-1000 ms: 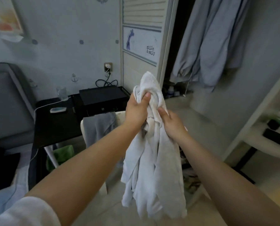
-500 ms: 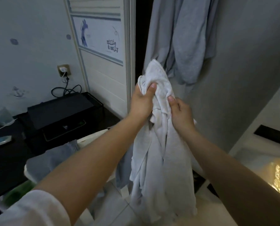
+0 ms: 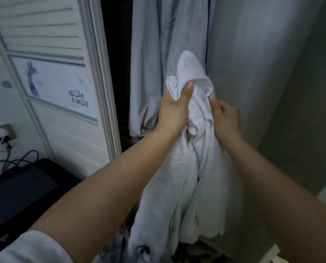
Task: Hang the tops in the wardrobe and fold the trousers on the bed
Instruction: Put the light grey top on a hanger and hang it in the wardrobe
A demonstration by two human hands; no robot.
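I count two hands up: left hand (image 3: 172, 111) and right hand (image 3: 227, 118), each with a grip on the one white top (image 3: 188, 168) bunched between them. One grey garment (image 3: 167, 44) hangs in the open wardrobe, as far as I can separate the folds. One wardrobe door (image 3: 63, 73), with one picture panel (image 3: 54, 86) on it. One wall socket (image 3: 1, 133), one black box (image 3: 21, 188) lower left.

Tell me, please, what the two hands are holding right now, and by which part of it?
Both hold a white garment near its bunched top end: the left hand grips it, and the right hand pinches it beside that.
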